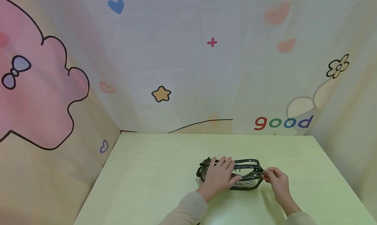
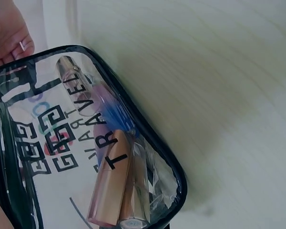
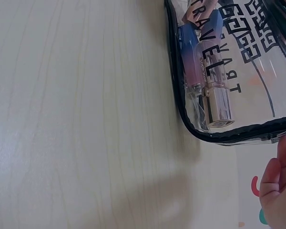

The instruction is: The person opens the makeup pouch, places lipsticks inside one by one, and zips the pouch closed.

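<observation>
A clear zip pouch with black piping [image 1: 245,187] stands on the table. My left hand [image 1: 219,177] rests across its top left part, fingers extended. At the pouch's right end my right hand [image 1: 278,182] pinches the zipper pull [image 1: 263,173], mostly covered by the fingertips. Through the clear side, printed with "TRAVEL" and a black square pattern, several cosmetic tubes show in the left wrist view, among them a pink-gold tube [image 2: 107,191]. In the right wrist view, a gold-capped tube [image 3: 219,107] lies inside near the pouch's corner, with the right hand's fingers [image 3: 272,174] close by.
The pale wood-grain table [image 1: 141,179] extends around the pouch. Behind it hangs a printed cloth backdrop [image 1: 188,55] with hearts, a star and the word "good". A similar cloth [image 1: 35,97] with a pink figure stands along the left side.
</observation>
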A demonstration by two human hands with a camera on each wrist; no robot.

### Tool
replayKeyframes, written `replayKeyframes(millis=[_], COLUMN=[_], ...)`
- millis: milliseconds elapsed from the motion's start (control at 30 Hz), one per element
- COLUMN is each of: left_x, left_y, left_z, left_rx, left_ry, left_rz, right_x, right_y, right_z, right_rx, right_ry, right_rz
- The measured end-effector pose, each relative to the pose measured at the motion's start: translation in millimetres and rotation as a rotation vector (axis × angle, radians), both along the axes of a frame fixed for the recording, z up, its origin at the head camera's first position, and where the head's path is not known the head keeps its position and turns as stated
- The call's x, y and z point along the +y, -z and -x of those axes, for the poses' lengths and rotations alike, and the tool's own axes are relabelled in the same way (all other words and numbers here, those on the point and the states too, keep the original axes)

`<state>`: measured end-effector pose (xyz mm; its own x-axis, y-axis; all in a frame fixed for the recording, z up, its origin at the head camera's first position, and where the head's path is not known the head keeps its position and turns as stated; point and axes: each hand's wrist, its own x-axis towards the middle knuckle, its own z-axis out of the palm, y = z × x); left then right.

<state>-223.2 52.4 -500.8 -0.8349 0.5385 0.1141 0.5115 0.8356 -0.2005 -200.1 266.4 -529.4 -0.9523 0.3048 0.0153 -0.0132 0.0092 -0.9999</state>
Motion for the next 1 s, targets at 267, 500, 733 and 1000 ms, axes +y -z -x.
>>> replayKeyframes(millis=[267, 500, 733, 1000], left_x=[1.4, 0.8, 1.2, 0.3], left_y=[4.3, 5.2, 7.8, 9.4], left_z=[1.0, 2.1, 3.9, 3.5], left_rx=[-0.019, -0.020, -0.002, 0.022], left_ry=[-0.012, -0.010, -0.006, -0.003], left_rz=[0.032, 0.047, 0.050, 0.040], right_x=[-1, -2, 7, 17], right_y=[-3.4, -8.9, 4.8, 26.0], right_z=[-0.9, -0.9, 7.4, 20.2], right_rx=[0.018, -0.007, 0.070, 0.124], right_ry=[0.001, 0.017, 0.008, 0.002], right_rz=[-0.011, -0.070, -0.061, -0.090])
